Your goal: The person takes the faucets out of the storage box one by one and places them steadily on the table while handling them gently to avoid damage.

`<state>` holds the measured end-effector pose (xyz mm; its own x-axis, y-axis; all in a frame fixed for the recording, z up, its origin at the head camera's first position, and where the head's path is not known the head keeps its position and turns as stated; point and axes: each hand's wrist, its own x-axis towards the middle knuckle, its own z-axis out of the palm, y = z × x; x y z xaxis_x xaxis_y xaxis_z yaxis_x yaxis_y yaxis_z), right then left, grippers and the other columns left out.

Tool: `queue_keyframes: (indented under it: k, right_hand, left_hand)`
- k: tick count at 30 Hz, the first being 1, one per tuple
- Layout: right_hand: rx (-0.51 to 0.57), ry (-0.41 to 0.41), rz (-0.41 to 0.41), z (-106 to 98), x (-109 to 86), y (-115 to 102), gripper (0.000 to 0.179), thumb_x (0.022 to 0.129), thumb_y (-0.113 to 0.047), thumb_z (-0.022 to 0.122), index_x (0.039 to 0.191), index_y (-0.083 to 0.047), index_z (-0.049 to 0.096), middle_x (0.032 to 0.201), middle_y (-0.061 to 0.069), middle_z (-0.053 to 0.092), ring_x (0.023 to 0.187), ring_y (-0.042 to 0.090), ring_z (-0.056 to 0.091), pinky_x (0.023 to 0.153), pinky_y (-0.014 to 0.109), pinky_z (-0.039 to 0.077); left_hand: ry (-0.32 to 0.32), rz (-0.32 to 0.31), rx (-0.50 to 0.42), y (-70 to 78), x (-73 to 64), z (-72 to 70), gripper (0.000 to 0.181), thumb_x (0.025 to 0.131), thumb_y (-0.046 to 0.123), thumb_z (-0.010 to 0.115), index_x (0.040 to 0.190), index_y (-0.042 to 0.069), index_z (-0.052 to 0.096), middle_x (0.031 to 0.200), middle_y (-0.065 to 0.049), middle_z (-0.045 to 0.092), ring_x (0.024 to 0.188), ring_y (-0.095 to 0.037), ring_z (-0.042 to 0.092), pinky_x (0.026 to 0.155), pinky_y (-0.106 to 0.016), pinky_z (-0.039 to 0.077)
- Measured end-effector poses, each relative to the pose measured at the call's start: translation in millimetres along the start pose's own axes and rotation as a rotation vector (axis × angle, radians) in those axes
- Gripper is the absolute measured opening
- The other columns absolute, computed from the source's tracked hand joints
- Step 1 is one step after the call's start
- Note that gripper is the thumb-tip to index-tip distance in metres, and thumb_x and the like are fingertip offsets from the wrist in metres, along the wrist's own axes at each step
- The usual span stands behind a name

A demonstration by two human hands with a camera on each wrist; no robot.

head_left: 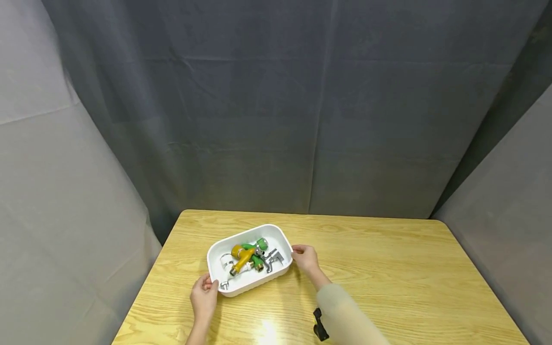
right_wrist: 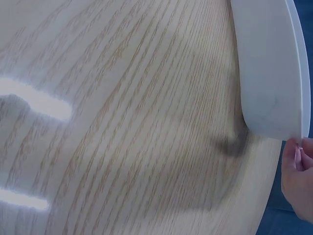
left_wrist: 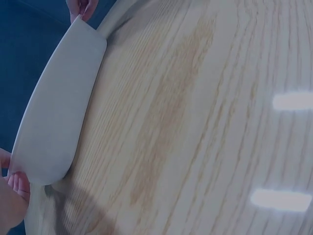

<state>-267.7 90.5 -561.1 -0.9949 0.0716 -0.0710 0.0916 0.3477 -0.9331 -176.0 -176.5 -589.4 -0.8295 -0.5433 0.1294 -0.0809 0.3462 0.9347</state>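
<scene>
A white plastic bin stands at an angle on the left half of the table, with a person's hands at its two ends. The left hand pinches the rim at the near left corner, thumb on the inside. At the opposite end the right hand pinches the right rim, as the right wrist view also shows. Inside lie several water taps in a heap: a yellow tap on top, a green tap partly under it, a chrome tap to the right, and white parts at left, partly covered.
The wood-grain table extends to the right of the bin. A dark grey curtain hangs behind it, and light grey cloth stands at both sides. A black strap shows by the right sleeve.
</scene>
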Motion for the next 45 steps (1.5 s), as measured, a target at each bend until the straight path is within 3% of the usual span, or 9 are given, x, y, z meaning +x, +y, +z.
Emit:
queue_keyframes:
  k: [5,24,39,45]
  right_hand:
    - [0.002,0.012,0.011,1.3,-0.4,-1.1,0.023,0.082,0.005,0.057,0.103,0.014,0.062,0.088,0.02,0.064,0.081,0.022,0.06,0.069,0.026,0.053]
    - [0.02,0.017,0.05,-2.9,-2.8,-0.7,0.022,0.082,0.006,0.057,0.102,0.014,0.062,0.089,0.019,0.063,0.079,0.019,0.059,0.068,0.026,0.052]
    - [0.05,0.046,0.045,-7.3,-10.4,4.7,0.023,0.079,0.008,0.058,0.1,0.016,0.06,0.087,0.021,0.064,0.075,0.016,0.059,0.065,0.023,0.051]
    - [0.047,0.057,0.043,-13.4,-10.4,11.2,0.022,0.078,0.008,0.058,0.099,0.016,0.061,0.085,0.021,0.064,0.072,0.014,0.059,0.064,0.026,0.052]
  left_hand:
    - [0.025,-0.01,0.004,1.4,-0.8,-0.3,0.032,0.075,-0.005,0.063,0.105,-0.014,0.058,0.083,-0.017,0.056,0.068,-0.015,0.05,0.054,-0.012,0.044]
    - [0.016,-0.008,-0.01,3.7,2.3,3.1,0.029,0.075,-0.008,0.062,0.102,-0.016,0.058,0.083,-0.016,0.054,0.069,-0.016,0.049,0.054,-0.012,0.042]
    - [-0.066,-0.003,-0.053,-0.8,10.1,6.2,0.029,0.075,-0.009,0.062,0.103,-0.016,0.057,0.084,-0.019,0.055,0.068,-0.014,0.05,0.054,-0.013,0.045]
    - [-0.058,0.064,-0.133,0.4,8.3,10.0,0.028,0.072,-0.01,0.061,0.099,-0.018,0.057,0.079,-0.018,0.054,0.064,-0.012,0.049,0.053,-0.014,0.045]
